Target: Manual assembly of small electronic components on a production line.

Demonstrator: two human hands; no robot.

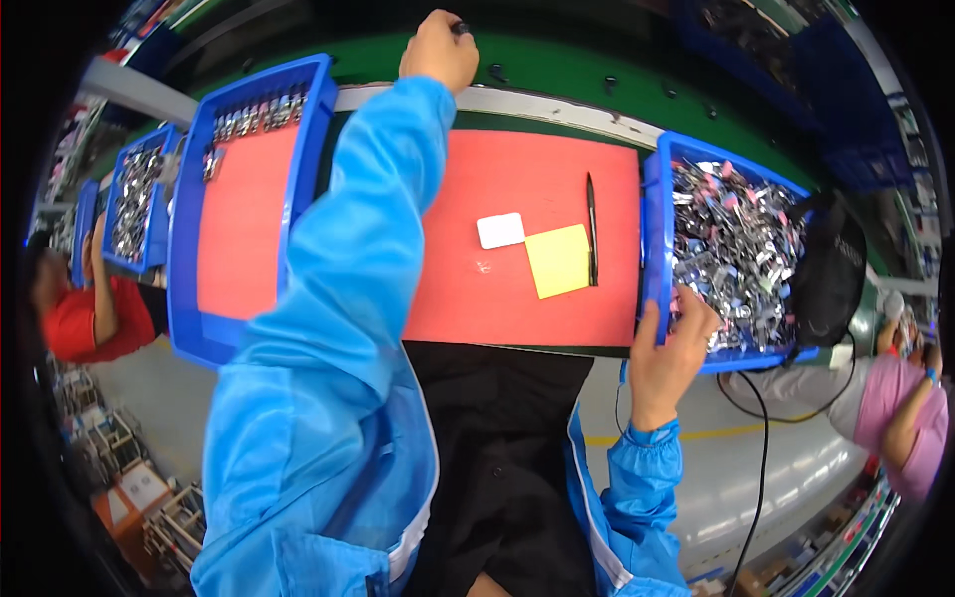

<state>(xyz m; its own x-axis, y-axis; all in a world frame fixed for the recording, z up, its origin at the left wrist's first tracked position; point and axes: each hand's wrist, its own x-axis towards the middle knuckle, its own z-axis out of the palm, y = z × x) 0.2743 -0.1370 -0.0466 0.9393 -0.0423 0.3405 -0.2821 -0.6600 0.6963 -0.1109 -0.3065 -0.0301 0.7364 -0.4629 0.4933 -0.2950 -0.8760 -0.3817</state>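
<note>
left hand (439, 55) gripping dark object (460, 29), right hand (671, 356) at bin (654, 214)

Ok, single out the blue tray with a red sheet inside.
The large blue tray just left of the red mat: its red sheet shows, whereas the next tray leftward and the right tray are heaped with metal pieces.

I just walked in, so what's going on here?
The person's left hand is out over a green surface, curled around a small dark thing. The right hand is at the rim of a blue bin of small metal pieces. A pen, yellow paper and a white piece lie on a red mat.
</note>
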